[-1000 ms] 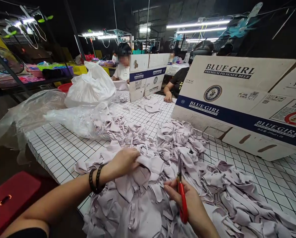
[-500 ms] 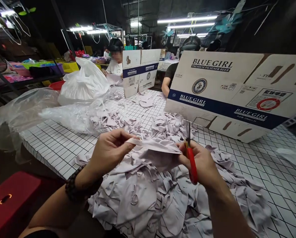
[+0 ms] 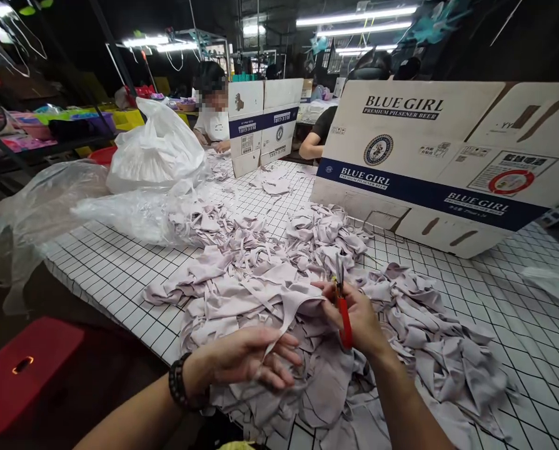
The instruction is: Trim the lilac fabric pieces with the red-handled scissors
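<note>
A heap of pale lilac fabric pieces (image 3: 242, 281) covers the near part of a white gridded table (image 3: 115, 275). My left hand (image 3: 251, 356) lies low over the heap, fingers loosely curled round a thin lilac fabric strip (image 3: 291, 312) that runs up toward my right hand. My right hand (image 3: 357, 315) is closed on red-handled scissors (image 3: 342, 312), blades pointing up, and also pinches the strip's upper end. A dark bead bracelet sits on my left wrist.
A large "BLUE GIRL" cardboard box (image 3: 429, 162) lies on the table at right, a smaller one (image 3: 261, 125) stands at the back. Plastic bags (image 3: 152, 156) lie at left. A red stool (image 3: 21, 369) is by the table's near-left edge. Other people sit at the far end.
Both hands have come down from a raised position. My left hand has dropped toward the heap and slid along the strip, which now hangs slack between the hands rather than stretched taut.
</note>
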{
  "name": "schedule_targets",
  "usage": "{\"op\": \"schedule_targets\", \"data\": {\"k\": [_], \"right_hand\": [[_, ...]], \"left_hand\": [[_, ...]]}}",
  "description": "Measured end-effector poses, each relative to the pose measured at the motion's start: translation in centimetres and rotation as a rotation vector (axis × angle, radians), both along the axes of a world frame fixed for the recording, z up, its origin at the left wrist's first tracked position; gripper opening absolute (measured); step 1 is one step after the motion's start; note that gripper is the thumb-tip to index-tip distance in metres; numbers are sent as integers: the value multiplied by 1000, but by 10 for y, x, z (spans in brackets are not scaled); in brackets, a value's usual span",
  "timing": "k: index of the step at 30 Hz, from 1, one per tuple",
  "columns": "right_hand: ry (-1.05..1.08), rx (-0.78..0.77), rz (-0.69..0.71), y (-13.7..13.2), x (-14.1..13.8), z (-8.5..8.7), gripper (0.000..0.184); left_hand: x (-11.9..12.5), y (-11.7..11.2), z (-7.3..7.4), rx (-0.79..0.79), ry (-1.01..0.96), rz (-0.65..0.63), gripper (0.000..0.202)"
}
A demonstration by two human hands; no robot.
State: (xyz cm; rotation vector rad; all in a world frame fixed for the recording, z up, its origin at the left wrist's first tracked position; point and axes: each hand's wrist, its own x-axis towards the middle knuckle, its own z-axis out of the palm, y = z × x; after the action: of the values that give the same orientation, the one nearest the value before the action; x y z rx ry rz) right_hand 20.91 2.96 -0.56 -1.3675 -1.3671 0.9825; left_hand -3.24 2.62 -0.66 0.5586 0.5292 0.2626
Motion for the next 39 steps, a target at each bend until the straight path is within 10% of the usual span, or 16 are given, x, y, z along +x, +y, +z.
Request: {"op": "schedule_targets", "data": {"k": [6,14,19,26,30,34,39], "right_hand": [[189,22,-35,-13,6,1,27],[179,38,-72,-14,12,-3,31],[96,-19,-113,-13,17,-9,22],[54,-193,17,-26,-4,-20,12],[115,-265,101,-33,-19,-28,17],[120,-263,72,-43,-3,-10,27],[-374,-179,32,-73,18,40,29]], "left_hand": [[32,-15,-18,-84,32,307,32],[38,-20,-12,13,30,253,35],[35,-28,10,217,56,299,42],[30,-32,50,969,270,519,34],[39,-30,47,753,82,459,35],[49,-27,39,554,-10,432,36],[51,-25,37,713,164,373,35]]}}
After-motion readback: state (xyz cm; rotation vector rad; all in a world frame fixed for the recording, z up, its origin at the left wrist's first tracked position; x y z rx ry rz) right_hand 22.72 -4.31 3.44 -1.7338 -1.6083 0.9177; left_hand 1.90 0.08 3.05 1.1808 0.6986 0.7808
